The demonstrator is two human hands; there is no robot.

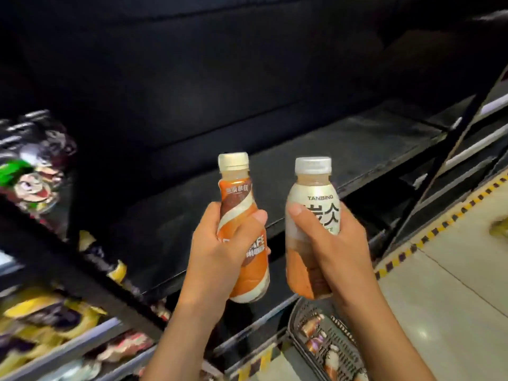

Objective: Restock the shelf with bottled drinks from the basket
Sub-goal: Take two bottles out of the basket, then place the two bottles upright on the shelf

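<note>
My left hand (217,251) grips an orange and white swirl-labelled drink bottle (239,193) with a pale cap, held upright. My right hand (330,248) grips a silver and orange bottle (310,193) marked TANBING, also upright. Both bottles hover in front of a bare black shelf board (343,149). The dark mesh basket (327,342) sits on the floor below my right forearm, with several more bottles lying in it.
Snack packets (35,323) fill the shelves at the lower left, and cartoon-printed packs (33,171) sit at the left. A black shelf upright (450,149) slants at the right. Pale floor tiles (453,284) with yellow-black hazard tape lie at the right.
</note>
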